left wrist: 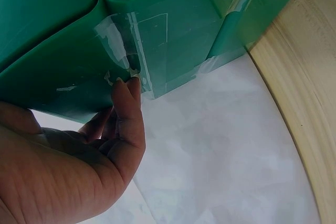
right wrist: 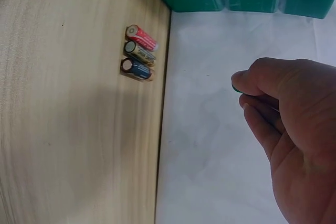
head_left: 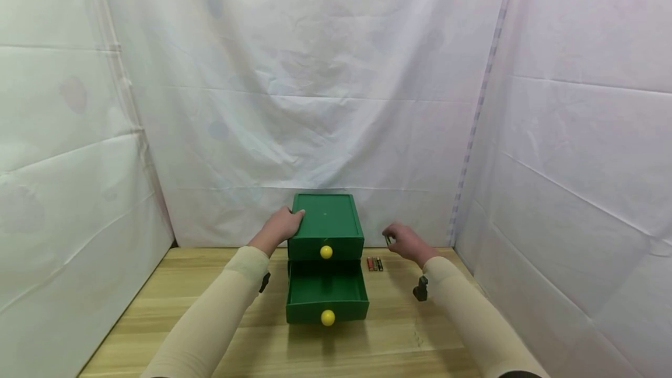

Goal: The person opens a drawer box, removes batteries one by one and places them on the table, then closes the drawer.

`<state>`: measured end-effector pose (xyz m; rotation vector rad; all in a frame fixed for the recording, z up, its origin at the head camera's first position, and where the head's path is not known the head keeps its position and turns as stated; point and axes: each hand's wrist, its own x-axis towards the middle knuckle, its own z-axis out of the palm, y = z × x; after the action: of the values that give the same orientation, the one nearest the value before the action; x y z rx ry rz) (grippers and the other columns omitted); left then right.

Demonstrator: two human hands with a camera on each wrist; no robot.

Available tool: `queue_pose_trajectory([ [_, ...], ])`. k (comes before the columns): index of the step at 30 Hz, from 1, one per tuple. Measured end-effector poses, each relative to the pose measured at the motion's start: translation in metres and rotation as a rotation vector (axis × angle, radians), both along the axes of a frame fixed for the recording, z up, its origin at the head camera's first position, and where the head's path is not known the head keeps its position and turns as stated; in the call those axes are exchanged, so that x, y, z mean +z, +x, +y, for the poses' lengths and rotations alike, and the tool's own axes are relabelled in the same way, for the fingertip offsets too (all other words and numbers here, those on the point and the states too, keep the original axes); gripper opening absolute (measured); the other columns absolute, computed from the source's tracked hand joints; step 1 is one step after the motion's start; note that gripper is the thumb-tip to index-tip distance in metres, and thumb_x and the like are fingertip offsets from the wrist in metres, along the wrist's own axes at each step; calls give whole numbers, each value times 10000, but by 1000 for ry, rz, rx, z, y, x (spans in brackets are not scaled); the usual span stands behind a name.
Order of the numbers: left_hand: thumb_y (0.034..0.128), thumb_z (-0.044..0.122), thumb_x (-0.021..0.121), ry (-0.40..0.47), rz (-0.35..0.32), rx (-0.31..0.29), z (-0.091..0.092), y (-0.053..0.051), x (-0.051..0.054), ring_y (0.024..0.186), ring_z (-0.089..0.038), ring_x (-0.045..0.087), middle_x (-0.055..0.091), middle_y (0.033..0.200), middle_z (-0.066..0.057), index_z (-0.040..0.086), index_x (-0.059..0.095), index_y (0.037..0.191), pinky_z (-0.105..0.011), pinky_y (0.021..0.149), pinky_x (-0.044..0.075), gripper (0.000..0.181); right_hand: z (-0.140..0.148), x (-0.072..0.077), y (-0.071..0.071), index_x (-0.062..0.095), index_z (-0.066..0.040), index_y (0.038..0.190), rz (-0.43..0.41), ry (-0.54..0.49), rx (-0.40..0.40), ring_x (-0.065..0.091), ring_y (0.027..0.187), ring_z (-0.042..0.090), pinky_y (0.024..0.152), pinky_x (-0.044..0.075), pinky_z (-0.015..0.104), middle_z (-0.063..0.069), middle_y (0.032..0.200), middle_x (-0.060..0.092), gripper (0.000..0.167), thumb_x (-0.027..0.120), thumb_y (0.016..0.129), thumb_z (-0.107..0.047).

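A green two-drawer cabinet (head_left: 328, 214) with yellow knobs stands on the wooden table, its lower drawer (head_left: 307, 312) pulled out. My left hand (head_left: 282, 225) grips the cabinet's upper left side, thumb on the top edge; in the left wrist view its curled fingers touch the taped side wall (left wrist: 68, 80). To the right of the cabinet, my right hand (head_left: 406, 242) is raised above the table, pinching a small green battery (right wrist: 237, 89) mostly hidden by the fingers. Below it lie a red battery (right wrist: 140, 37), a gold battery (right wrist: 139, 52) and a dark battery (right wrist: 136, 68), side by side.
The upper drawer, with its yellow knob (head_left: 326, 252), is pushed in above the lower one. White cloth (head_left: 325, 104) hangs behind and at both sides of the wooden table (head_left: 236, 331). The cabinet stands close to the back cloth.
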<state>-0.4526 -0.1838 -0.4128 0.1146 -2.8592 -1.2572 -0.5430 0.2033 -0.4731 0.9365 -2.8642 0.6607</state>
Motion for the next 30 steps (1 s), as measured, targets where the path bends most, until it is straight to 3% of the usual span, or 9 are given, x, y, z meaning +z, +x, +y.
queue_pose_trajectory([
  [7,1203,500,398,2,0,7,-1,2,2,1232,-399,600,517,1562,-311,-107,342,1651,-568,1023,505,757,-3,-13,-7,732,87,1265,-71,-12,-50,682,1156,359,1021,570,544,217,1238,712,344,785,927,115],
  [15,1203,500,395,-4,-3,-4,-1,2,4,1272,-415,592,492,1592,-319,-110,328,1657,-574,1037,501,763,-3,-25,-11,736,80,1242,-72,-11,-90,681,1179,401,1023,561,557,224,1238,715,315,774,933,122],
  [23,1201,516,391,-7,-7,-2,-1,0,4,1308,-424,584,477,1610,-319,-107,325,1659,-574,1051,502,776,-4,-35,-17,743,45,1258,-165,-41,-178,686,1167,347,1037,556,552,187,1229,731,321,789,944,98],
  [30,1201,510,397,-2,0,-1,-1,2,3,1322,-432,579,481,1604,-326,-119,337,1646,-579,1072,496,773,-5,-46,-22,738,75,1262,-154,-45,-165,692,1150,368,1022,561,557,191,1198,734,335,803,935,104],
])
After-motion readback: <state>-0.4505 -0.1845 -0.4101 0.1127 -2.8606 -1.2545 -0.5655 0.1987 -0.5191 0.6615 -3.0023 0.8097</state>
